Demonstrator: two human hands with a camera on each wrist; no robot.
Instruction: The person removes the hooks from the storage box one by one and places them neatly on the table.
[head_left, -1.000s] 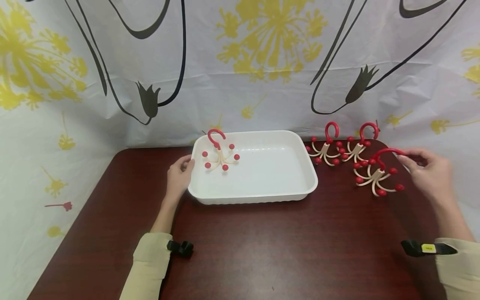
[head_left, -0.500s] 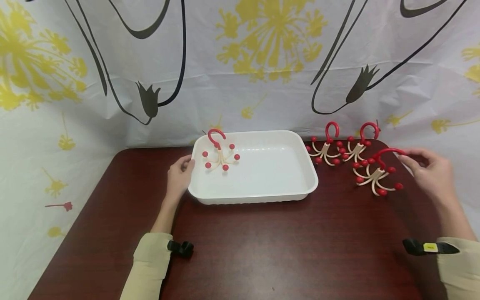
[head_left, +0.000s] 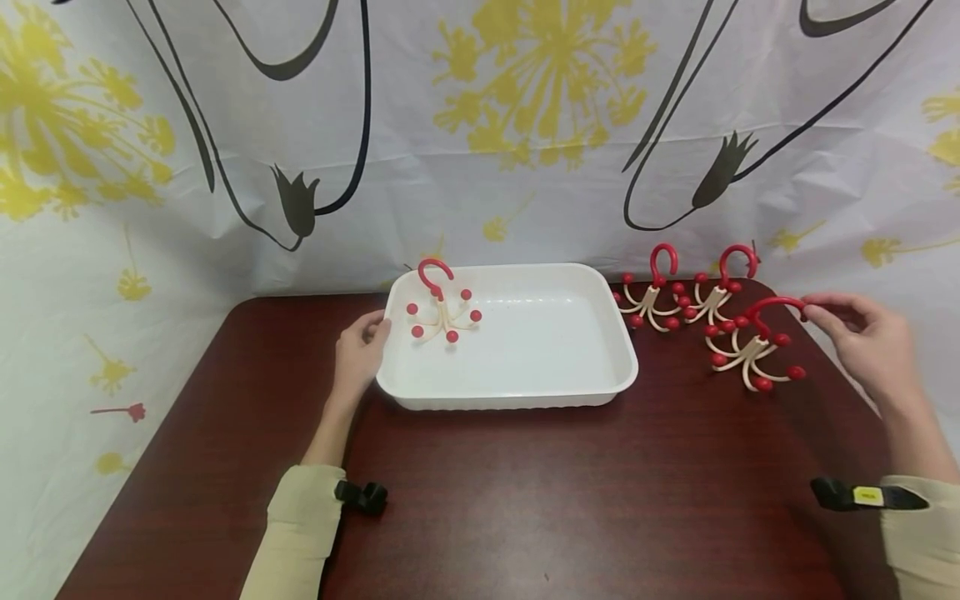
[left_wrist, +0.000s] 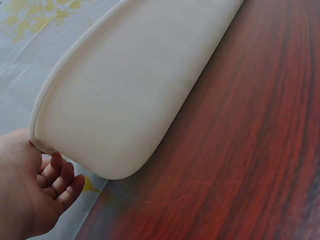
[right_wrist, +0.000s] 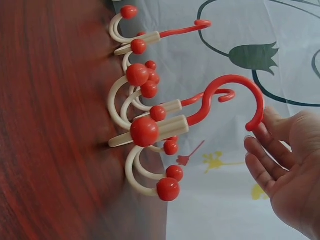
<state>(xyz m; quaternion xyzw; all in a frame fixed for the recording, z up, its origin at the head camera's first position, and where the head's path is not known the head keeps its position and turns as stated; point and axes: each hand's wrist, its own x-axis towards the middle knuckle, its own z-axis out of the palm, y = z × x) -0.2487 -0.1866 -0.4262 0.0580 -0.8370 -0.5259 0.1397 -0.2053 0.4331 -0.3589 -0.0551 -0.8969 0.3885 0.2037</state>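
My left hand (head_left: 358, 354) grips the left end of a white tray (head_left: 510, 398), its fingers curled under the rim in the left wrist view. A hanging hook (head_left: 442, 312), with a red crook and curved cream arms tipped with red balls, stands in the tray's left part. At the right, my right hand (head_left: 862, 346) has its thumb and fingertips right at the tip of another hook (head_left: 753, 354) standing on the table. In the right wrist view that hook's red crook (right_wrist: 235, 79) ends close beside the loosely spread fingers.
Two more such hooks, a left one (head_left: 651, 300) and a right one (head_left: 717, 300), stand at the back right beside the tray. The dark wooden table (head_left: 562, 500) meets a patterned cloth (head_left: 525, 200) behind.
My right hand has eased its hold on the hook's tip and drawn slightly right, leaving the hook nearly in place. The left hand stays at the tray.
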